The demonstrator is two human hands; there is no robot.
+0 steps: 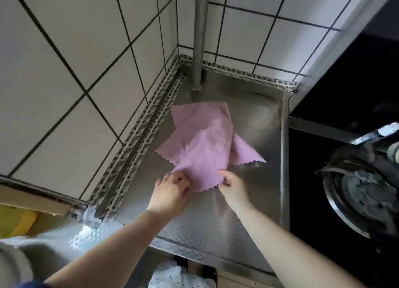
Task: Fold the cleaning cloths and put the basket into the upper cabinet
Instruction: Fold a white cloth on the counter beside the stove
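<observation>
Left hand (172, 187) and right hand (232, 185) each pinch near edge of pink zigzag-edged cleaning cloth (203, 141), lying crumpled on embossed steel counter (207, 223), centre. Folding seems just begun, no neat fold visible. Basket, cabinet not in view; both steps left.

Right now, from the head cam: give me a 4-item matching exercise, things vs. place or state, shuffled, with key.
Things
1. pink cloth
2. metal pipe
3. gas burner
4. yellow item

Place or state
A. upright in the tiled corner
B. far left edge, beside the sink
C. pinched at its near edge by left hand and right hand
D. right, on the black hob

Pairs: 1-C, 2-A, 3-D, 4-B
</observation>
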